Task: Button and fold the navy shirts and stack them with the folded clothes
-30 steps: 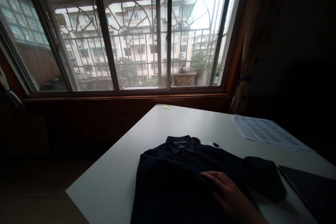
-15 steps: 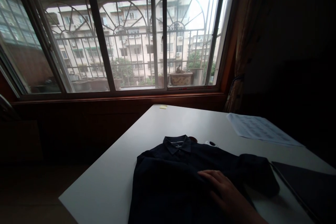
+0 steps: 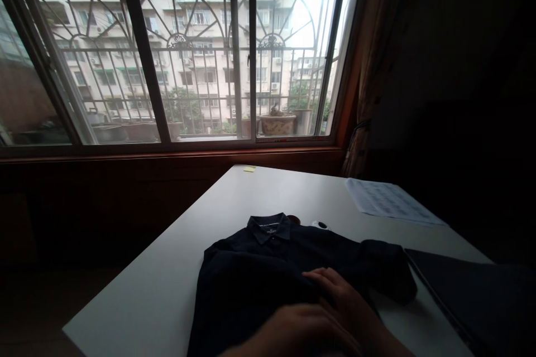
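A dark navy collared shirt [image 3: 251, 279] lies front up on the white table [image 3: 138, 290], its collar pointing to the far side. One sleeve is folded across its front; the other spreads out to the right. My right hand [image 3: 341, 295] rests on the shirt's right front, fingers stretched out together and lying on the cloth. Low in the picture, my left hand [image 3: 297, 326] reaches over the shirt beside the right wrist. Its fingers point right and down, dim and blurred, so their grip cannot be made out. The shirt's lower part is cut off by the picture's edge.
Behind the collar sit a small brown round thing [image 3: 294, 218] and a white object with a dark oval [image 3: 321, 225]. Printed sheets [image 3: 389, 201] lie at the back right, a dark flat item [image 3: 473, 290] at the right. A yellow note [image 3: 249, 169] marks the far corner.
My left hand has come into view from below and now lies near the right hand. The right hand stays on the shirt. The whole view has shifted, so everything appears further left.
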`<state>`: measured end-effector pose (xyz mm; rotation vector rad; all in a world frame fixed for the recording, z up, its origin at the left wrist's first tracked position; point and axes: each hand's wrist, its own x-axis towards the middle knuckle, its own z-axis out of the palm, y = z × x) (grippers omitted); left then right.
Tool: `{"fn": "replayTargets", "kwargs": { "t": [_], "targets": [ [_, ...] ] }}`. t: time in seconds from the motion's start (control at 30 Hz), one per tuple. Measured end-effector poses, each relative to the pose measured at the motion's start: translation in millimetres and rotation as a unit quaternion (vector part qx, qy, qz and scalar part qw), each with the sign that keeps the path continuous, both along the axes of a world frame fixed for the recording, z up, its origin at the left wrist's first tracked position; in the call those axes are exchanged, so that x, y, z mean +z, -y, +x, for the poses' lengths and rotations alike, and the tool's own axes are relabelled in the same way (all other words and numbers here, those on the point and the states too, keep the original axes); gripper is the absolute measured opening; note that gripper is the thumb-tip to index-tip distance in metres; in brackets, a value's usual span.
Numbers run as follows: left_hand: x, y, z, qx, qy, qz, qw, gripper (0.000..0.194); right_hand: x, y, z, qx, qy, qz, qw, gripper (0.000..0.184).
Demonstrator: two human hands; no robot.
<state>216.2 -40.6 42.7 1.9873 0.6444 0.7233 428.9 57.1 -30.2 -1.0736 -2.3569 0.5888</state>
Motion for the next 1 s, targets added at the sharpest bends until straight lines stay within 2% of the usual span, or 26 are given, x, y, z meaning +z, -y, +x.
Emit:
{"fn": "replayTargets", "kwargs": {
  "t": [0.03,0.07,0.1,0.13,0.2,0.33,0.43,0.53,0.63,0.73,0.8,0.93,1.0],
  "targets": [
    [1.2,-16.3,-10.1,0.051,0.002,0.014,0.999,0.028,0.8,1.1,-0.1,0.004,-0.005,0.001,1.000,0.048],
    [1.9,-32.5,-20.8,0.139,-0.021,0.048,0.989,0.026,2.1,2.3,-0.1,0.007,-0.010,0.008,1.000,0.046],
    [2.1,-48.1,-31.6,0.191,-0.058,0.070,0.977,0.026,3.6,3.6,-0.1,0.010,-0.013,0.018,1.000,0.042],
    [2.0,-62.9,-41.9,0.234,-0.089,0.082,0.965,0.026,5.2,4.9,0.0,0.014,-0.016,0.032,0.999,0.037],
    [0.9,-89.6,-59.8,0.279,-0.163,0.080,0.943,0.026,8.5,7.7,0.5,0.024,-0.018,0.052,0.998,0.030],
    [-9.4,-129.8,-78.7,0.294,-0.210,0.082,0.929,0.024,12.4,14.4,1.3,0.051,-0.006,0.048,0.998,0.023],
    [-27.7,-147.7,-80.7,0.298,-0.229,0.097,0.921,0.026,17.1,20.1,0.1,0.064,0.014,0.008,0.998,0.021],
    [-49.7,-156.7,-79.5,0.320,-0.228,0.126,0.911,0.028,31.3,23.2,-3.1,0.092,0.041,-0.057,0.993,0.017],
    [-66.1,-160.4,-79.8,0.334,-0.216,0.150,0.905,0.027,53.1,14.9,-9.3,0.097,0.046,-0.093,0.990,0.021],
    [-73.6,-161.9,-82.1,0.337,-0.208,0.163,0.904,0.020,70.0,-13.0,-23.1,0.100,0.026,-0.085,0.991,0.025],
    [-75.0,-162.2,-83.6,0.338,-0.206,0.167,0.903,0.014,72.2,-40.9,-38.1,0.092,0.017,-0.039,0.995,0.025],
    [-73.5,-161.4,-85.1,0.331,-0.208,0.174,0.904,0.011,53.5,-95.2,-74.5,0.040,0.023,0.057,0.997,0.021],
    [-72.0,-160.3,-85.4,0.327,-0.211,0.177,0.904,0.011,38.1,-110.9,-88.5,0.027,0.027,0.072,0.997,0.027]
  ]
}}
